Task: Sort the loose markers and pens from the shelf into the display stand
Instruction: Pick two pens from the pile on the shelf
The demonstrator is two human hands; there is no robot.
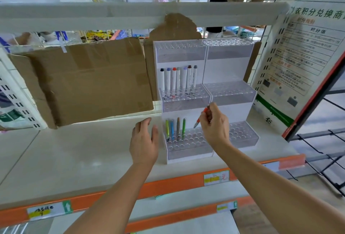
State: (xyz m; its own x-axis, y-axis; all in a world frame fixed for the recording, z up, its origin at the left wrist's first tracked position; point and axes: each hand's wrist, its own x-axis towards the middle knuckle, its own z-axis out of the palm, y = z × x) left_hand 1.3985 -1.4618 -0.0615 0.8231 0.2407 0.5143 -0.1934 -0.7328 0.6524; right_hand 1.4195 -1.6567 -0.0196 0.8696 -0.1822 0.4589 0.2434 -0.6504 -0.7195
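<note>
A white and clear tiered display stand stands on the shelf. Its middle tier holds several white markers with coloured caps. Several pens stand in the bottom tier's back row at the left. My right hand pinches an orange pen, tilted with its tip down over the bottom tier's holes, just right of the standing pens. My left hand hovers with relaxed fingers beside the stand's left side and holds nothing.
A flattened cardboard sheet leans against the wire back panel at the left. A printed poster board leans at the right. An upper shelf runs overhead. Two people stand in the far aisle.
</note>
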